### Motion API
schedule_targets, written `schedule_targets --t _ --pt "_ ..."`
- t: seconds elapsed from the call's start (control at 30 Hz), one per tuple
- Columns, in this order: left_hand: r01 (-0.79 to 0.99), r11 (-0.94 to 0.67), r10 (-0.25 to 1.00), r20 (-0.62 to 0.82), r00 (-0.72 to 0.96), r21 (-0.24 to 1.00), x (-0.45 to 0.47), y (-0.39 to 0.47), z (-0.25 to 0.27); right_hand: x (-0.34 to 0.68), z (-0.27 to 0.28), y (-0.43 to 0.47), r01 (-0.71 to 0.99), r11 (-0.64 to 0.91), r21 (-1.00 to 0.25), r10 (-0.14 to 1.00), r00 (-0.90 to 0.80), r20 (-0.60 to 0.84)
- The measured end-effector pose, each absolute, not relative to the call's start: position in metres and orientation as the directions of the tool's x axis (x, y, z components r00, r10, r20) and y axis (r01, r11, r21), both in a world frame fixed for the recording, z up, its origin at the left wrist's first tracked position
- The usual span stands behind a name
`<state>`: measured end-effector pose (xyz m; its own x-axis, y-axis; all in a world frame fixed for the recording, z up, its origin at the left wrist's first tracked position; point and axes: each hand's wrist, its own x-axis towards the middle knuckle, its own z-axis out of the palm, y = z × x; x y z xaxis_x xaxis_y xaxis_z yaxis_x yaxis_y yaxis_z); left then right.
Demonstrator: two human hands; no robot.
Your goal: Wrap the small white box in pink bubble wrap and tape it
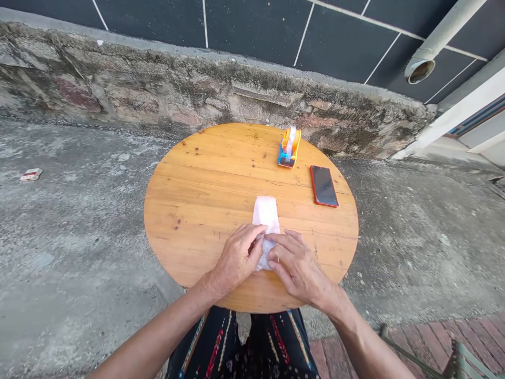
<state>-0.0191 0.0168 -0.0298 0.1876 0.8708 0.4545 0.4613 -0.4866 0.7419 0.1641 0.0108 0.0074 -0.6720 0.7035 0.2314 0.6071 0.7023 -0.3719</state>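
On the near half of the wooden table lies a narrow white piece of bubble wrap (pixel 265 211), its far end flat and its near part bunched with a bumpy, see-through look. My left hand (pixel 241 251) grips its left side, with thumb and fingers curled in toward the middle. From the right, my right hand (pixel 294 261) holds the same wrap, its fingers bent over the near part. The fingertips of both hands almost meet above it. Whether anything lies inside the wrap is hidden.
Toward the back of the round table (pixel 205 184) stands a blue and yellow tape dispenser (pixel 289 147). A red-edged phone (pixel 324 186) lies near the right rim. Behind runs a stone wall base (pixel 169 95); a small packet (pixel 31 175) is on the concrete at left.
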Motion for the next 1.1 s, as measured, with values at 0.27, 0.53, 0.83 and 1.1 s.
schedule_targets --t 0.27,0.53,0.83,1.1 --pt "0.462 -0.474 0.879 0.434 0.198 0.75 -0.019 0.018 -0.031 0.163 0.007 0.012 0.596 0.7 -0.395 0.703 -0.674 0.228" --pt "0.538 -0.615 0.783 0.527 0.331 0.576 -0.04 -0.012 -0.033 0.164 0.009 0.01 0.588 0.694 -0.416 0.705 -0.672 0.225" --pt "0.602 -0.74 0.644 0.575 0.505 0.3 -0.042 -0.016 -0.046 0.164 0.006 0.008 0.601 0.695 -0.396 0.71 -0.662 0.24" --pt "0.598 -0.746 0.642 0.558 0.526 0.294 -0.038 -0.011 -0.037 0.164 0.002 0.009 0.601 0.69 -0.405 0.718 -0.639 0.276"
